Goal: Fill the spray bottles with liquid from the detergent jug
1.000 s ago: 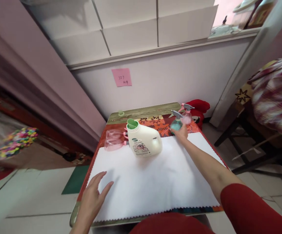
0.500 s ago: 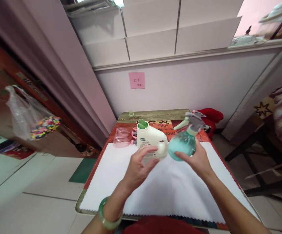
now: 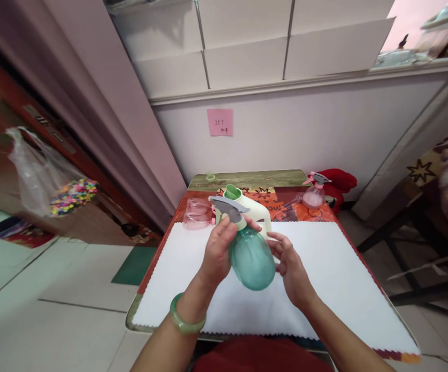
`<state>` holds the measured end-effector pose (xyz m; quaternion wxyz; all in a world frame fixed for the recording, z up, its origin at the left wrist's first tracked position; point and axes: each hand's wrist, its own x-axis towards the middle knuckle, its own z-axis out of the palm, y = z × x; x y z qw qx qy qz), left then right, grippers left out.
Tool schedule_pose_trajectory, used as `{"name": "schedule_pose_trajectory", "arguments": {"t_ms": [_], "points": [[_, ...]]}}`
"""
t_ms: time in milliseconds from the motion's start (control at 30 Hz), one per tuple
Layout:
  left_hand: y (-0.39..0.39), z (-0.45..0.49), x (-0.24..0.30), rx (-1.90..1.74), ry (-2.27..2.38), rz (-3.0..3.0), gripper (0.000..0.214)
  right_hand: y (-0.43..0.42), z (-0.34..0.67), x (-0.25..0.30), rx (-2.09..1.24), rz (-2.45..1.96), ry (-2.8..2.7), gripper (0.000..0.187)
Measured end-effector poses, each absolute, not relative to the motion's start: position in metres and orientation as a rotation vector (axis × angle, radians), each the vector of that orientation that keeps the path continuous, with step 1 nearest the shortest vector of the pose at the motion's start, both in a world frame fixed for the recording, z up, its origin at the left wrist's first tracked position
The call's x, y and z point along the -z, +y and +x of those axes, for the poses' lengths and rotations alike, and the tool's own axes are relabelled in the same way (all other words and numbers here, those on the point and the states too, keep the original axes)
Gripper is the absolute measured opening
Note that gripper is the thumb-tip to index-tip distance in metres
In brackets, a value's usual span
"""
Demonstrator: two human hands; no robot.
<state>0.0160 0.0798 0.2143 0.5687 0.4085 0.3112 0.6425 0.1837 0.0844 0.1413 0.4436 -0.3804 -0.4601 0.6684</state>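
Note:
A teal see-through spray bottle [image 3: 253,261] with a grey trigger head is held tilted above the white cloth, its head toward the upper left and its base toward me. My left hand [image 3: 217,253] is closed around its neck, just below the spray head. To the right of the bottle is my right hand [image 3: 292,271], fingers apart and slightly curled, the fingertips close to the bottle's side; whether they touch it I cannot tell. Partly hidden behind the bottle stands a cream jug [image 3: 258,209] with a green spout [image 3: 232,191].
Clear pink bottles [image 3: 196,214] lie at the table's left. A pink spray bottle [image 3: 314,197] stands at the back right, near a red plush-like thing [image 3: 342,181]. A small green cap [image 3: 210,176] sits at the back left. White cloth [image 3: 336,289] covers the front.
The teal spray bottle has moved left and toward me, passing from my right hand to my left. My right hand has let go of it. The pink spray bottle at the back right now shows.

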Motion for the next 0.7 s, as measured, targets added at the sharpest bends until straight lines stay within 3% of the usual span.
{"name": "schedule_pose_trajectory", "arguments": {"t_ms": [133, 200, 267, 367, 500, 633, 700], "points": [[0.082, 0.009, -0.215, -1.542, 0.553, 1.011, 0.037, 0.078, 0.165, -0.132, -2.684, -0.58, -0.648, 0.113], [0.083, 0.01, -0.212, -1.527, 0.52, 1.036, 0.036, 0.076, 0.159, -0.126, -2.917, -0.299, -0.407, 0.122], [0.084, 0.01, -0.21, -1.505, 0.529, 1.081, 0.037, 0.077, 0.159, -0.121, -2.93, -0.185, -0.203, 0.113], [0.083, 0.009, -0.212, -1.473, 0.606, 1.125, 0.037, 0.078, 0.165, -0.122, -2.883, -0.222, -0.102, 0.097], [0.081, 0.008, -0.218, -1.546, 0.734, 1.02, 0.029, 0.07, 0.165, -0.128, -2.638, -0.453, -0.315, 0.092], [0.079, 0.012, -0.221, -1.632, 0.873, 0.899, 0.03, 0.053, 0.155, -0.13, -1.82, -0.712, -0.872, 0.084], [0.079, 0.014, -0.222, -1.661, 0.845, 0.838, 0.03, 0.048, 0.152, -0.13, -1.368, -0.804, -1.107, 0.107]]}}
